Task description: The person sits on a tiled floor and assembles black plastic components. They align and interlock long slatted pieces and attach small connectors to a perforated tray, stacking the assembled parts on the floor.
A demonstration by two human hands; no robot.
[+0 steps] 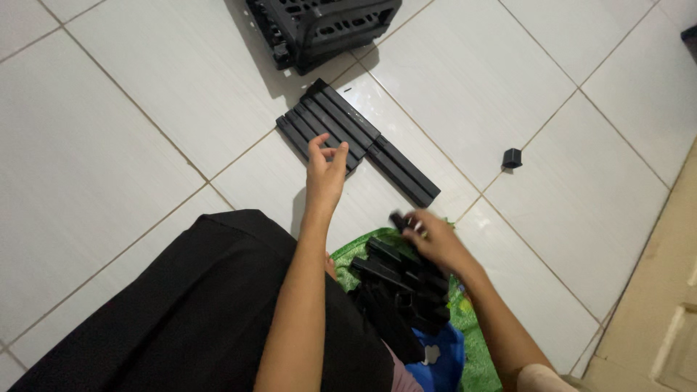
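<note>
I'm looking down at a white tiled floor (pixel 123 145), and my left hand (pixel 324 174) is stretched out over a row of black plastic bars (pixel 327 123) laid side by side on the tiles, out ahead of my lap; its fingers (pixel 319 145) are spread loose, thumb and forefinger near each other, gripping nothing I can make out. My right hand (pixel 432 239) is lower, its fingers pinched on the end of a small black plastic piece (pixel 398 220) at the top of a heap of black plastic parts (pixel 399 283) piled on a green patterned cloth (pixel 465 341) by my knee. One longer bar (pixel 403 170) lies touching the row's right end. I'd judge these parts light, rigid and rather smooth, so a pinch across the narrow sides near the middle should hold best; the ends might tip. A black slatted crate (pixel 319 25) sits towards the floor's far edge, and a little black cap (pixel 512 157) lies alone, well apart to the right.
</note>
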